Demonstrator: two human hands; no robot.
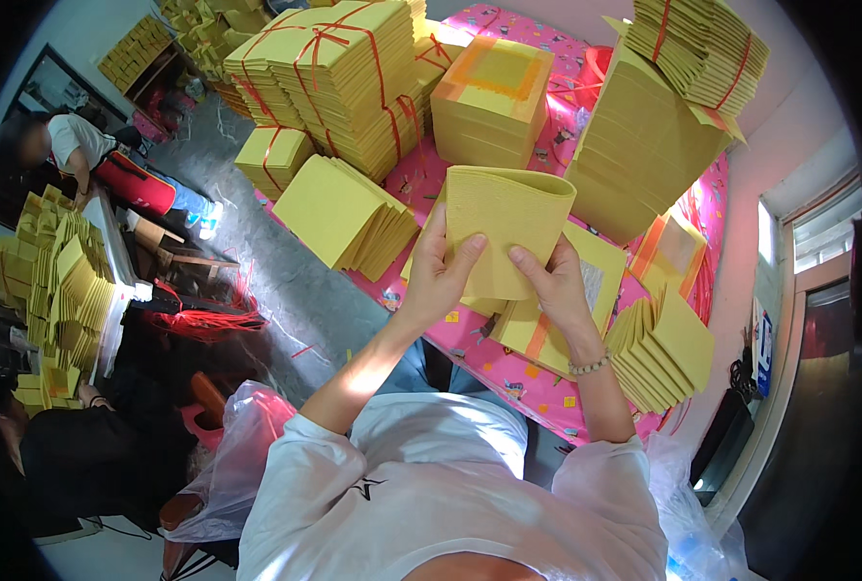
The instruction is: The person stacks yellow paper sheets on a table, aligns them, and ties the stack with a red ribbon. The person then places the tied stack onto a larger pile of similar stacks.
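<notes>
Both hands hold one wad of folded yellow paper [510, 208] upright before me, its rounded fold along the top right. My left hand [443, 263] grips its left side with the thumb on the near face. On the right side my right hand [555, 281] does the same, a bead bracelet on its wrist. Below and behind the wad lies flat yellow paper [596, 261] with an orange band and a grey patch. A fanned stack of yellow paper [349, 215] rests to the left, and another fanned stack [659, 344] stands to the right of my right forearm.
A pink patterned cloth [470, 341] covers the table. Tall yellow paper bundles [354, 82] tied with red string, a square block [492, 107] and a high stack [639, 145] stand behind. At left, two other people work beside a table of yellow paper [73, 295]; red string [208, 315] hangs there.
</notes>
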